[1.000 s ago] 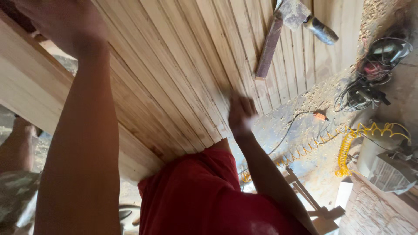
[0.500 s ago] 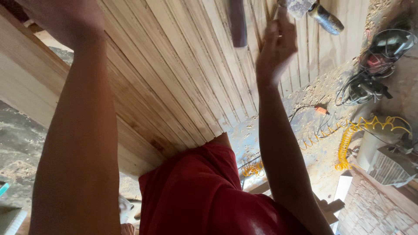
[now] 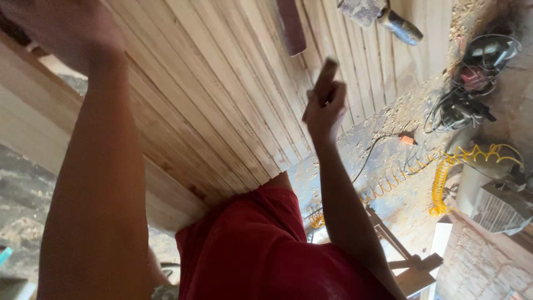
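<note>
Right hand (image 3: 323,108) fingers gripping a small brown wooden block over the pale slatted wood panel (image 3: 222,94) (left hand (image 3: 61,30) rests on panel, grip unclear); progress can't be judged.

Warm daylight, slight motion blur

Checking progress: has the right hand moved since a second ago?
Yes. The right hand has risen from the near edge of the slatted wood panel toward the dark strip, and now holds a small wooden piece.
</note>
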